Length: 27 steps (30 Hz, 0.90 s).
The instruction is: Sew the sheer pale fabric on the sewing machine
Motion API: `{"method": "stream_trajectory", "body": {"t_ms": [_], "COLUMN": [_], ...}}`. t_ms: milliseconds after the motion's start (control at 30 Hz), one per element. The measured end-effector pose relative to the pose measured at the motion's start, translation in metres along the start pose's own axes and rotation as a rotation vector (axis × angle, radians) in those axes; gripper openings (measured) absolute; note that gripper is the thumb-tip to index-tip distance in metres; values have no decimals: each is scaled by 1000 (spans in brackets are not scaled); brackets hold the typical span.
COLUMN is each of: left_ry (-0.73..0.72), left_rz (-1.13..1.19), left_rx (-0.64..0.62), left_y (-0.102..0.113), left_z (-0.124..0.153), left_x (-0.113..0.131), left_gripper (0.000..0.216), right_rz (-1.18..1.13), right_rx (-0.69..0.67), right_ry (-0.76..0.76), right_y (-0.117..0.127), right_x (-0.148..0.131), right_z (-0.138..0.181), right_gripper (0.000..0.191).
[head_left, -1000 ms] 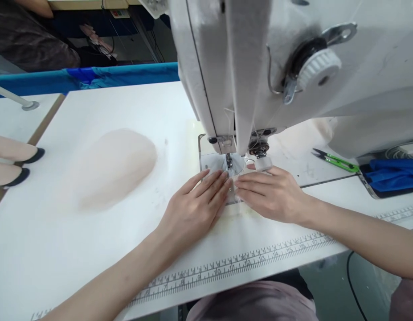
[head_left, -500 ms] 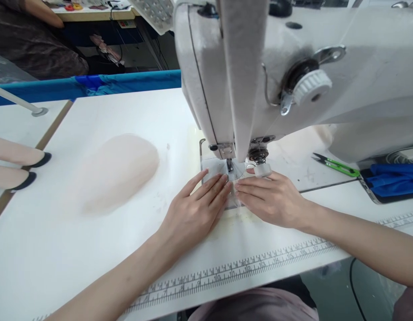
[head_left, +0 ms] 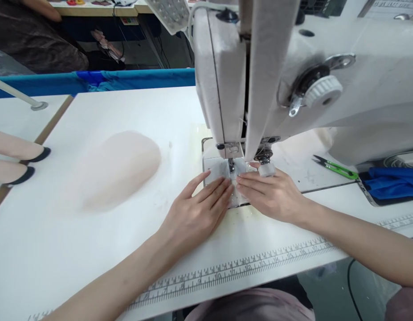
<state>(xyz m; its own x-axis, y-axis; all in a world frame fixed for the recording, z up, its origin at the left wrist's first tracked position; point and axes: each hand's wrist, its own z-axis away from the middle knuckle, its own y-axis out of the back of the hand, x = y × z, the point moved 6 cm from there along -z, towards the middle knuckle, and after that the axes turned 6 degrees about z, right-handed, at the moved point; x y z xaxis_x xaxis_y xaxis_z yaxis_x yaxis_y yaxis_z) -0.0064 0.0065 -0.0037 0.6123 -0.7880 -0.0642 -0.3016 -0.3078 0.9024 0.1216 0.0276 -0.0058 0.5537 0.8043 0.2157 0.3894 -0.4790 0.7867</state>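
My left hand [head_left: 201, 207] lies flat with fingers stretched out, its fingertips on the metal needle plate [head_left: 211, 165] just in front of the presser foot [head_left: 231, 166]. On the other side, my right hand [head_left: 275, 194] rests with extended fingers pointing left, close to the left fingertips. Part of its thumb and forefinger is hidden behind the white knob [head_left: 267, 170] of the sewing machine [head_left: 222, 80]. Something thin and see-through seems to lie under the fingertips; I cannot tell what it is.
Green-handled thread snips [head_left: 336, 168] lie at right beside blue cloth [head_left: 393, 182] on a dark tray. A printed ruler [head_left: 239, 269] runs along the table's front edge. Two beige tube-like pieces [head_left: 12, 145] with black ends are at left. A person's sleeve [head_left: 35, 40] shows behind.
The view has shifted slightly, so the machine head appears farther right. Both hands stay almost in place by the presser foot, fingers still flat.
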Motion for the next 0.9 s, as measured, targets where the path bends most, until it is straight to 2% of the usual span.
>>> {"method": "stream_trajectory", "body": {"t_ms": [433,700,900], "left_ry": [29,11,37], "left_rz": [-7,3,-12], "left_rx": [34,23,27], "left_y": [-7,0,-4], "left_z": [0,4,-1], "left_x": [-8,3,-6], "left_gripper": [30,28,31], "right_rz": [47,70,95], "right_rx": [-29,13,12], "right_ry": [13,64,29], "right_y": [-3,2,-3], "right_x": [0,-9,-5], "right_z": [0,2,1], "right_gripper": [21,20,20]}}
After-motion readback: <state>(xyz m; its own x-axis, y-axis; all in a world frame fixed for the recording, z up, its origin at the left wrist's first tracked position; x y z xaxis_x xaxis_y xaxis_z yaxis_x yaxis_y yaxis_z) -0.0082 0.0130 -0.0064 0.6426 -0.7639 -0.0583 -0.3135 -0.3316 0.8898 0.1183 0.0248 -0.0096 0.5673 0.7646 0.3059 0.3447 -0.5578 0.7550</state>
